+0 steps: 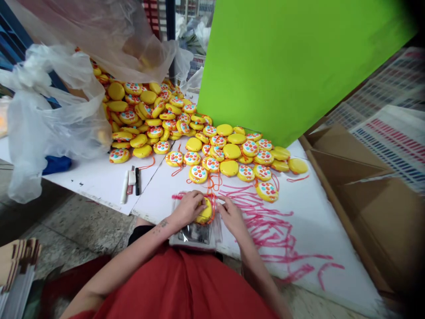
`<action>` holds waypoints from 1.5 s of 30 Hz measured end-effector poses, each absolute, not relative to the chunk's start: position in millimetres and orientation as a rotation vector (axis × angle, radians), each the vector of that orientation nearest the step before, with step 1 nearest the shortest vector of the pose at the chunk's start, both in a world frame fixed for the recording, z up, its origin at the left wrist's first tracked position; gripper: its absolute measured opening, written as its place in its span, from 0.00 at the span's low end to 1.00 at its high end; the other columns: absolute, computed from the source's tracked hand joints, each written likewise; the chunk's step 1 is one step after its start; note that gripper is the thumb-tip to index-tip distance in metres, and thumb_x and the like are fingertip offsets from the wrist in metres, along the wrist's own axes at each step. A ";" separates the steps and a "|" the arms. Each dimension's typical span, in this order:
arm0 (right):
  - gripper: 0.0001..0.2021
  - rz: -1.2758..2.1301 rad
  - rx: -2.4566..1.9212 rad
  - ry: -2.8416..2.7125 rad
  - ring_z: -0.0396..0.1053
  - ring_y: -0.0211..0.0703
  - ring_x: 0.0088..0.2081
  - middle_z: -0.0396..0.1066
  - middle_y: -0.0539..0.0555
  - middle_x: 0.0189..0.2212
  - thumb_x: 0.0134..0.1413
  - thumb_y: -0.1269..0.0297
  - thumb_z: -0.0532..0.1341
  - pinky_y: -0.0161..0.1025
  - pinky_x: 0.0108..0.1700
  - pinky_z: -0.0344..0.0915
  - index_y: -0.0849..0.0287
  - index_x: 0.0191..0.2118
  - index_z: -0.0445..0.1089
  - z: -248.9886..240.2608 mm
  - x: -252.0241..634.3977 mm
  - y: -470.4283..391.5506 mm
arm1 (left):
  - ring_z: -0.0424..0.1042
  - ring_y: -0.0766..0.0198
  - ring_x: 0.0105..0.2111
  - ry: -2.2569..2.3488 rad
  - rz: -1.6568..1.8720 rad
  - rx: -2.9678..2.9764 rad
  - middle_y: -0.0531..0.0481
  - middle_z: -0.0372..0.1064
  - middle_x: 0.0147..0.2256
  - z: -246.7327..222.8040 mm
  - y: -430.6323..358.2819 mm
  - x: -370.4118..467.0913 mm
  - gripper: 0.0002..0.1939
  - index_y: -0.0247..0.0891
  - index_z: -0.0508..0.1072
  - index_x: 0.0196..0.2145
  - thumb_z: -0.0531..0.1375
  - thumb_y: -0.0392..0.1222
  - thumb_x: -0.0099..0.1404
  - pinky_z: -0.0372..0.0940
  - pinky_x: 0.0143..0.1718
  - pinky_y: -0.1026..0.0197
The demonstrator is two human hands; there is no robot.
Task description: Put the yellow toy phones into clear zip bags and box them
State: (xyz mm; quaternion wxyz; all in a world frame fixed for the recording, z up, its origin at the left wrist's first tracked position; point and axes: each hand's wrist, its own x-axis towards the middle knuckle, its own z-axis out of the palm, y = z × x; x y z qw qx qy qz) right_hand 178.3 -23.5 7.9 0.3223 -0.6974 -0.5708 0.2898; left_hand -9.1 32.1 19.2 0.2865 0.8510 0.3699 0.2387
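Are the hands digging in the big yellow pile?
No, the left hand touches one yellow toy in front of the pile, with the right hand beside it.

Left hand (190,207) curled, palm down; right hand (231,216) angled inward.

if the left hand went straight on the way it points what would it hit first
The left hand would most likely meet the round, glossy yellow piece right at its fingers, though the single view leaves depth and exact contact unclear.

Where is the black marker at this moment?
In the head view, the black marker lies on the left part of the white table, just right of the white eraser-like piece.
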 end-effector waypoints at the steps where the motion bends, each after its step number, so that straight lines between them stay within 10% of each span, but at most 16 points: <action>1: 0.18 0.743 -1.828 -1.493 0.67 0.44 0.26 0.71 0.51 0.25 0.55 0.57 0.52 0.37 0.29 0.60 0.58 0.48 0.66 5.3 174.2 -23.0 | 0.66 0.60 0.42 0.981 0.624 2.263 0.46 0.66 0.41 20.7 32.5 -9.4 0.03 0.36 0.69 0.33 0.58 0.38 0.62 0.60 0.44 0.59; 7: 0.19 0.711 -1.649 -1.359 0.67 0.42 0.29 0.71 0.53 0.29 0.55 0.60 0.52 0.37 0.32 0.63 0.59 0.51 0.65 7.0 154.9 -18.4 | 0.66 0.65 0.31 0.850 0.429 2.129 0.51 0.68 0.29 38.6 29.7 -9.9 0.05 0.35 0.68 0.32 0.55 0.38 0.64 0.60 0.35 0.63; 13: 0.19 0.818 -1.428 -1.090 0.70 0.42 0.28 0.69 0.52 0.30 0.55 0.57 0.55 0.40 0.32 0.69 0.58 0.51 0.63 16.6 144.7 -19.1 | 0.60 0.54 0.52 1.135 0.943 2.050 0.42 0.63 0.50 38.9 26.0 -23.1 0.16 0.38 0.65 0.46 0.58 0.46 0.62 0.56 0.52 0.50; 17: 0.18 0.799 -1.401 -1.023 0.70 0.42 0.27 0.70 0.53 0.29 0.56 0.56 0.55 0.40 0.30 0.70 0.58 0.50 0.62 16.1 142.6 -20.9 | 0.68 0.60 0.42 1.214 0.938 1.568 0.39 0.62 0.49 26.2 26.4 -30.4 0.25 0.35 0.56 0.55 0.54 0.49 0.64 0.66 0.39 0.57; 24: 0.14 0.368 -1.485 -1.370 0.67 0.47 0.45 0.70 0.58 0.43 0.58 0.62 0.54 0.48 0.48 0.65 0.56 0.49 0.66 27.5 144.4 -18.3 | 0.67 0.67 0.26 1.066 0.749 1.227 0.52 0.67 0.27 17.4 24.2 -20.8 0.11 0.35 0.65 0.31 0.53 0.47 0.62 0.64 0.28 0.64; 36: 0.20 -0.107 -1.415 -1.982 0.62 0.48 0.45 0.72 0.54 0.35 0.57 0.71 0.54 0.48 0.49 0.58 0.54 0.55 0.64 51.0 118.3 -7.2 | 0.69 0.60 0.35 0.976 0.701 1.888 0.45 0.72 0.34 43.0 23.3 -13.2 0.11 0.34 0.72 0.37 0.50 0.35 0.63 0.64 0.40 0.60; 45: 0.09 0.078 -1.722 -1.524 0.64 0.48 0.36 0.72 0.55 0.32 0.50 0.68 0.54 0.48 0.43 0.59 0.58 0.36 0.69 27.4 204.7 -5.2 | 0.69 0.64 0.31 1.001 0.595 1.625 0.47 0.72 0.34 15.2 31.6 -23.3 0.14 0.34 0.71 0.43 0.50 0.40 0.64 0.64 0.32 0.62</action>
